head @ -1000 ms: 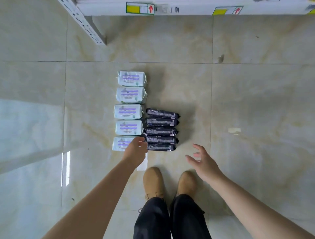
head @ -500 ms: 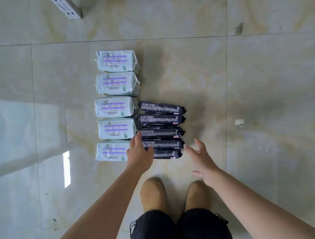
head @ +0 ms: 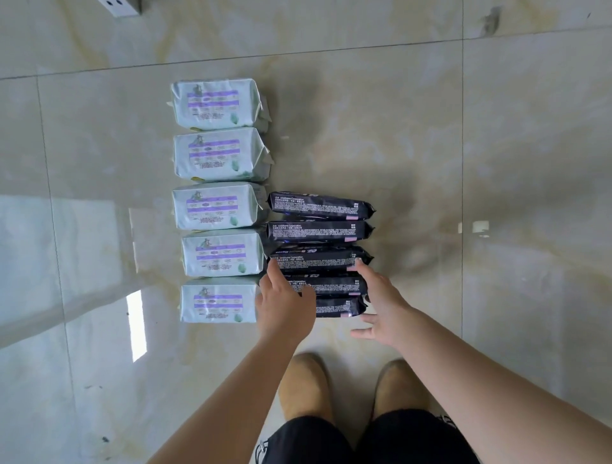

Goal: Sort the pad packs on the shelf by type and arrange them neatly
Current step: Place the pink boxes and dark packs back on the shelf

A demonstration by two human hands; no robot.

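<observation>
Several pale green pad packs [head: 220, 154] with purple labels lie in a column on the tiled floor. To their right, several dark purple pad packs [head: 319, 207] stand on edge in a tight row. My left hand [head: 284, 308] lies over the left ends of the nearest dark packs, and its forefinger reaches the third dark pack [head: 314, 260]. My right hand [head: 381, 298] is spread at the right ends of the same packs, its forefinger touching the third pack's right end. Neither hand has lifted a pack.
A white shelf foot [head: 119, 4] shows at the top left edge. My two tan shoes [head: 306, 384] stand just below the packs. A small white scrap [head: 480, 228] lies on the glossy tiles to the right.
The view has dropped closer to the floor. Both hands have moved forward, the left onto the dark packs' left ends and the right in to their right ends.
</observation>
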